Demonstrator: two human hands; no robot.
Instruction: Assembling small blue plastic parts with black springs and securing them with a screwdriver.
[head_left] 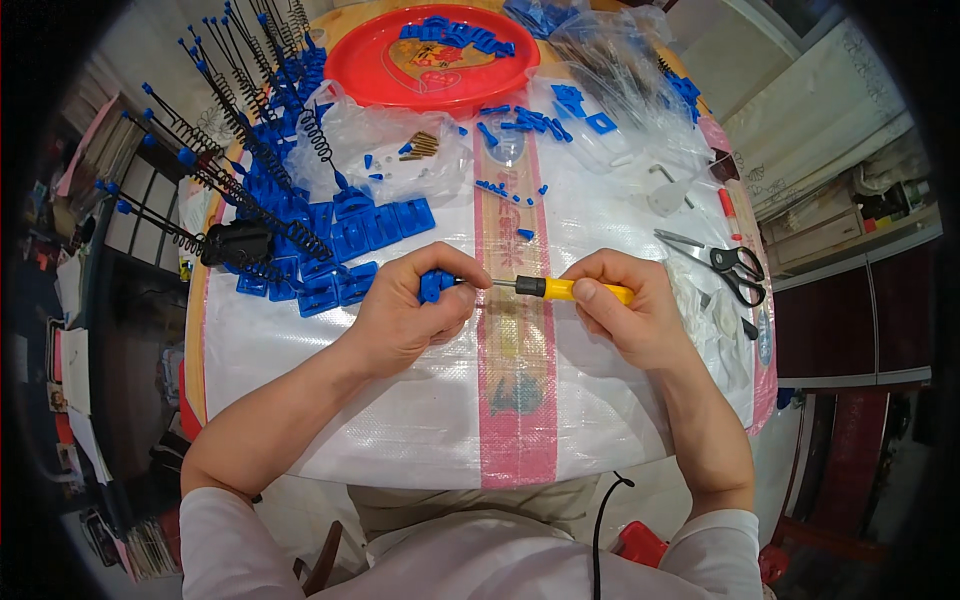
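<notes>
My right hand (625,305) is closed round the yellow handle of a screwdriver (560,289), whose black collar and thin metal shaft point left. The shaft reaches the fingertips of my left hand (425,300). That hand grips a small blue plastic part (434,285), partly hidden by the fingers; where the tip meets the part is covered. Just beyond my left hand lie rows of blue plastic bases (370,230), many bearing black coil springs (240,130) on rods with blue tips. A small blue piece (525,235) rests on the cloth ahead of the screwdriver.
A red tray (345,70) with blue parts stands at the back. Brass-coloured pins (424,146) lie on a clear bag (330,150). Loose blue pieces (535,122) are scattered mid-table. To the right are black-handled scissors (738,268), a hex key (672,186) and plastic bags (620,90).
</notes>
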